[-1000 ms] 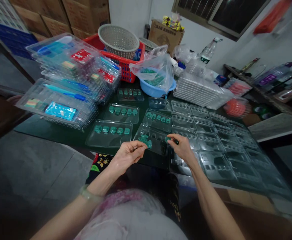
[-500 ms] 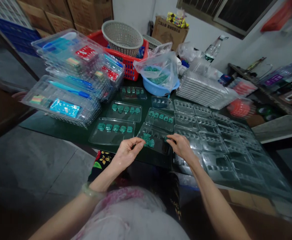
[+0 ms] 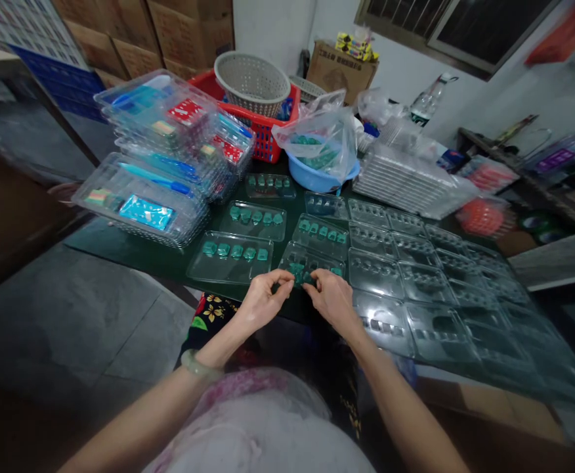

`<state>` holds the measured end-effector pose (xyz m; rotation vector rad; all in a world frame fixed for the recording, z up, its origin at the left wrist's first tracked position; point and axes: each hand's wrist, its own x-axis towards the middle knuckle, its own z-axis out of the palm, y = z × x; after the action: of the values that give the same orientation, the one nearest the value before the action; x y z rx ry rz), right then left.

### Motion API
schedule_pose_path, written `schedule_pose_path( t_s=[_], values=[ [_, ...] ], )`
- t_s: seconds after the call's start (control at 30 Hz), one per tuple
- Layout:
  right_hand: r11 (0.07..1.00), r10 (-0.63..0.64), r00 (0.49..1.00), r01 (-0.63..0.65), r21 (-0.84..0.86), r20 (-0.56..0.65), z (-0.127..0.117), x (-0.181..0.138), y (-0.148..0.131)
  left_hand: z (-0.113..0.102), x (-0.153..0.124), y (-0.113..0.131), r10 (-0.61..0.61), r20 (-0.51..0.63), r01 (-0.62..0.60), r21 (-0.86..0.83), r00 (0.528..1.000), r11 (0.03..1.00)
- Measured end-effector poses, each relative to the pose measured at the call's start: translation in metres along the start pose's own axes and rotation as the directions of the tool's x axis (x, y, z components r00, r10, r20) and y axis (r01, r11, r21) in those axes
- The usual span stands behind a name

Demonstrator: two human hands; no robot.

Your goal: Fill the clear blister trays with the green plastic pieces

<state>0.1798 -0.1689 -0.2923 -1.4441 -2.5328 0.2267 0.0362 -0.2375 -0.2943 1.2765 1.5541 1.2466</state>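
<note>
Near the front edge of the table lies a clear plastic tray [image 3: 283, 257] with several loose teal-green translucent pieces [image 3: 296, 270] in it. One teal piece [image 3: 337, 270] sits at the right end of its row of slots. My left hand [image 3: 268, 297] is closed in a pinch at the tray's front left, beside the loose pieces; what its fingertips hold, if anything, is hidden. My right hand [image 3: 334, 301] is over the tray's front, thumb and forefinger curled close to the pieces. Its fingertips are closed, and I cannot make out anything between them.
Left and behind are clear trays [image 3: 203, 268] with rows of teal pieces. Several trays without pieces [image 3: 376, 272] cover the right side. Farther back stand filled clear boxes [image 3: 169, 220], a red basket [image 3: 266, 141], a blue bowl [image 3: 312, 176] with a plastic bag and stacked trays [image 3: 405, 180].
My right hand has moved left from the tray's right end to the loose pieces. A teal piece now rests in the right-end slot. My left hand stays by the pieces; the view has shifted slightly.
</note>
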Motion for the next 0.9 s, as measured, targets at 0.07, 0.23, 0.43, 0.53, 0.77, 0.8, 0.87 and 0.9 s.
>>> schedule_pose_path(
  t_s=[0.07,0.23,0.43,0.53,0.77,0.8,0.87,0.9],
  values=[
    [0.997,0.026,0.999,-0.023,0.072,-0.040,-0.001,-0.002,0.003,0.000,0.001,0.000,0.010,-0.017,-0.009,0.003,1.000,1.000],
    [0.821,-0.004,1.000,0.017,0.571,-0.024,-0.017,-0.009,0.008,0.002,0.000,0.014,-0.050,0.038,0.056,-0.162,0.998,0.985],
    [0.566,-0.076,0.994,-0.024,0.824,0.081,-0.032,-0.015,0.004,0.008,-0.006,0.029,-0.059,0.083,0.081,-0.292,0.995,0.953],
    [0.501,-0.054,0.992,-0.069,0.862,0.111,-0.031,-0.016,0.002,0.008,-0.009,0.028,-0.071,0.016,0.072,-0.325,0.997,0.943],
    [0.327,-0.090,0.969,-0.191,0.926,0.232,-0.026,-0.019,0.000,0.003,-0.008,0.025,-0.162,0.366,0.371,-0.625,0.916,0.686],
    [0.332,-0.084,0.971,-0.183,0.925,0.222,-0.025,-0.020,0.000,0.004,-0.009,0.024,-0.168,0.370,0.380,-0.633,0.914,0.675],
    [0.380,-0.051,0.986,-0.127,0.916,0.158,-0.024,-0.021,0.000,0.005,-0.009,0.021,-0.194,0.353,0.388,-0.643,0.915,0.660],
    [0.419,-0.037,0.994,-0.081,0.904,0.106,-0.023,-0.022,0.000,0.007,-0.009,0.019,-0.215,0.357,0.407,-0.652,0.909,0.640]
  ],
)
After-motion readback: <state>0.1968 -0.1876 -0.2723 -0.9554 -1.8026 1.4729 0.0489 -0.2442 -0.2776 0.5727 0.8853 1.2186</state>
